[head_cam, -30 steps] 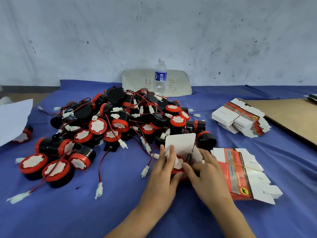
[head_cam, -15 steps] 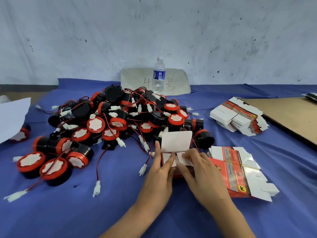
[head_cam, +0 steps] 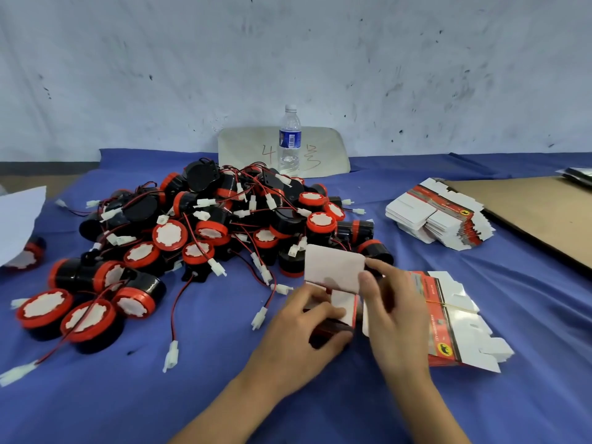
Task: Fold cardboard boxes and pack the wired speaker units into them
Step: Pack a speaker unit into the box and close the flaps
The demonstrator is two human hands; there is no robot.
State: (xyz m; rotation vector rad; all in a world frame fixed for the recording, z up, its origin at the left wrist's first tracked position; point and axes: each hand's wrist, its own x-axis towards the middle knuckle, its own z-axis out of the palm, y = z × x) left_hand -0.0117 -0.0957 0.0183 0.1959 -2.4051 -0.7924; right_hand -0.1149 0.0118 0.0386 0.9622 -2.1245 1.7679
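box: small red-and-white carton (head_cam: pixel 344 310), lower centre of frame, on the blue cloth (head_cam: pixel 144 395). It sits at the near edge of the speaker pile, just left of the banded blanks.
lid flap: white panel (head_cam: pixel 333 270) standing up off the far side of the box, not tucked in. A smaller white flap lies folded over the opening below it.
left hand: (head_cam: pixel 301 331) wrapped round the box's left side, fingers curled over the top, thumb along the near face. Gripping the box.
right hand: (head_cam: pixel 395 315) thumb on the front of the lid flap's right edge, index finger behind it. Pinching the flap.
box contents: cannot tell, the hands cover the opening.
speaker units: heap (head_cam: pixel 224 225) of black cylinders with red rims and white faces, centre-left of frame. Red/black wires and white plugs are tangled through it, and a few units are spread out to the lower left.
banded blanks: flat red-and-white carton blanks (head_cam: pixel 455 325) held by a rubber band, lower right, partly hidden behind the right hand.
second stack: more flat blanks (head_cam: pixel 439 216), upper right, well apart from the box.
water bottle: (head_cam: pixel 290 139) upright, top centre, behind the pile and in front of a pale card (head_cam: pixel 243 149) marked "4".
cardboard sheet: brown (head_cam: pixel 528 213), lying flat at the right edge.
white sheet: (head_cam: pixel 16 219) at the left edge, covering part of one speaker unit.
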